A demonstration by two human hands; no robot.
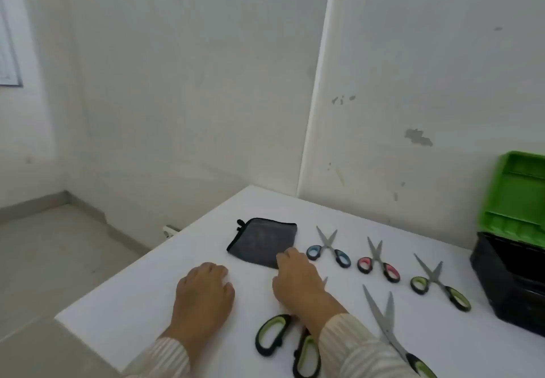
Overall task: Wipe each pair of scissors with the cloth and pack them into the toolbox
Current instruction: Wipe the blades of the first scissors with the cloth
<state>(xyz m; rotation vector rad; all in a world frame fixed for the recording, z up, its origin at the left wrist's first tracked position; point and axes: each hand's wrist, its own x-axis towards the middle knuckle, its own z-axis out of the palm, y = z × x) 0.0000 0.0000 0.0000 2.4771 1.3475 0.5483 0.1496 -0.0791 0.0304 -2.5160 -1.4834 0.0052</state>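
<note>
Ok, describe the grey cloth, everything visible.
The grey cloth is a folded, roughly square piece of soft-looking fabric with a dark stitched edge and a small black loop at its far left corner. It lies flat on the white table, left of the blue-handled scissors and apart from them. The right hand covers its near right corner, fingers seemingly touching it.

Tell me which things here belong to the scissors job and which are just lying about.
Job: cloth, blue scissors, pink scissors, small green scissors, big green scissors, long green scissors, toolbox.
Lying about: wall socket, wall frame.
</note>
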